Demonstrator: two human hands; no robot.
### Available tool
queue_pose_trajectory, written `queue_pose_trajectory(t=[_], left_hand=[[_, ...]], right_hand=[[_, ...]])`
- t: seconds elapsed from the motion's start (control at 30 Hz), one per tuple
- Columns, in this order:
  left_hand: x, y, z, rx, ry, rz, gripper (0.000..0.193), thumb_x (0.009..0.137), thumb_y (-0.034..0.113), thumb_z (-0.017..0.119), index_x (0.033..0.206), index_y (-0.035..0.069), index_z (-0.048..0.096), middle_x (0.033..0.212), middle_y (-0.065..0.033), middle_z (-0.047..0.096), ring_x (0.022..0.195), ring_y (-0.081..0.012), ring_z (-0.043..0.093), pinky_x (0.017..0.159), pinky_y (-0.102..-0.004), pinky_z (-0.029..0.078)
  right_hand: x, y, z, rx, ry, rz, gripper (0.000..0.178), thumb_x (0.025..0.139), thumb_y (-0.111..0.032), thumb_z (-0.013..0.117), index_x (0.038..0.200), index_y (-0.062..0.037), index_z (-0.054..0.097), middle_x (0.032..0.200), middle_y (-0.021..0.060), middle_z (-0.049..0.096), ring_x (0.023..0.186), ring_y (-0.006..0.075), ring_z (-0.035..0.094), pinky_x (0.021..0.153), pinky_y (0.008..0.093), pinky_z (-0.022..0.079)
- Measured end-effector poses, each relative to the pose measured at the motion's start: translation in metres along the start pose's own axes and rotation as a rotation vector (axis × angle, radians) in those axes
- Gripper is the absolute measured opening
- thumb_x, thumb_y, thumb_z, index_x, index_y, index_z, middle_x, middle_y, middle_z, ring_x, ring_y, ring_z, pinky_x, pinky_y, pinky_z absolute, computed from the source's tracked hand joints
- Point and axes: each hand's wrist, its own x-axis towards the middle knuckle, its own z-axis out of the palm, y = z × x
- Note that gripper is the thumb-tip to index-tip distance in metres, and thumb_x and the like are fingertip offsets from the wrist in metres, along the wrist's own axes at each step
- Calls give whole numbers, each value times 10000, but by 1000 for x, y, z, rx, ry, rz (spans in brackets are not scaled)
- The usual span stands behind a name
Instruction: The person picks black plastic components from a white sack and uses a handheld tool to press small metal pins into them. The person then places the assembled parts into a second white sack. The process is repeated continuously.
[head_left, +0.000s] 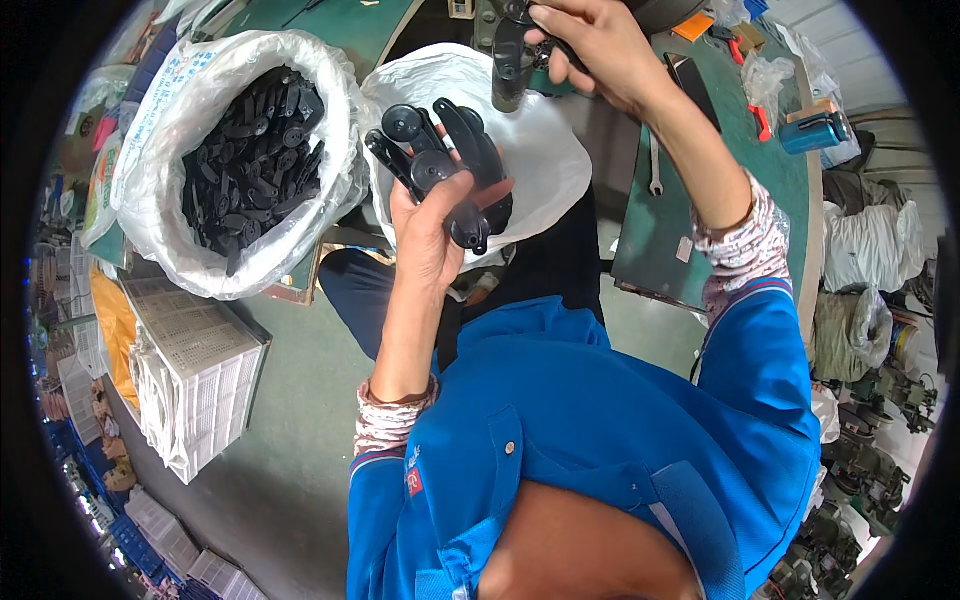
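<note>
My left hand (428, 228) is closed around several black plastic parts (432, 168), each a long arm with a round disc-shaped end. They fan out above a white sack (550, 170) that gapes open in front of me. Farther up, my right hand (612, 52) pinches a similar black part (568, 52) at a dark upright machine piece (509, 75); where the two meet is partly cut off by the top edge. To the left, a large clear-and-white plastic bag (340, 120) with a rolled rim holds a heap of loose black parts (255, 165).
The green worktop (625, 240) at right bears a wrench (655, 165), red-handled tools (762, 122) and a blue box-like object (812, 133). White crates (205, 365) stand on the floor at left. Bags and machine parts line the right side.
</note>
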Motion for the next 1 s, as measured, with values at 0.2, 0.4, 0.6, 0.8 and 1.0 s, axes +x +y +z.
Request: queue_pose_trajectory(t=[0.2, 0.4, 0.6, 0.8, 1.0], left_hand=[[4, -3, 3, -28, -43, -60, 477, 787, -45, 573, 1244, -2, 445, 1060, -140, 569, 1007, -311, 626, 795, -468, 588], [5, -6, 4, -21, -44, -98, 421, 808, -22, 542, 1222, -35, 470, 1087, -194, 588, 1026, -329, 616, 797, -435, 592], [2, -6, -13, -248, -208, -357, 497, 803, 79, 528, 1240, -132, 416, 949, -289, 587, 784, -366, 667, 408, -317, 557], [-3, 2, -9, -361, -460, -475, 655, 755, 102, 536, 1328, -119, 309, 900, -314, 576, 695, -369, 652, 326, -298, 484], [0, 0, -15, -340, -417, -475, 635, 773, 96, 545, 1327, -97, 303, 1056, -343, 530, 711, -365, 657, 336, -297, 501]], right_hand=[[-53, 83, 17, -108, -174, -170, 325, 909, -183, 630, 1180, -6, 613, 1026, 58, 669, 949, 132, 622, 807, 255, 483], [-62, 94, 20, 73, -204, -272, 272, 948, -156, 568, 1160, 6, 618, 1010, 78, 667, 863, 122, 635, 788, 267, 507], [-59, 74, -1, 191, -275, -217, 332, 996, -240, 462, 1233, -29, 559, 1091, 84, 628, 760, 125, 588, 651, 239, 464], [-52, 66, 5, 146, -646, -83, 354, 988, -269, 478, 1238, -40, 578, 990, 30, 602, 621, 59, 461, 573, 201, 393], [-48, 73, 4, 79, -569, -310, 268, 994, -242, 473, 1128, -36, 582, 938, 22, 604, 636, 56, 473, 583, 201, 402]])
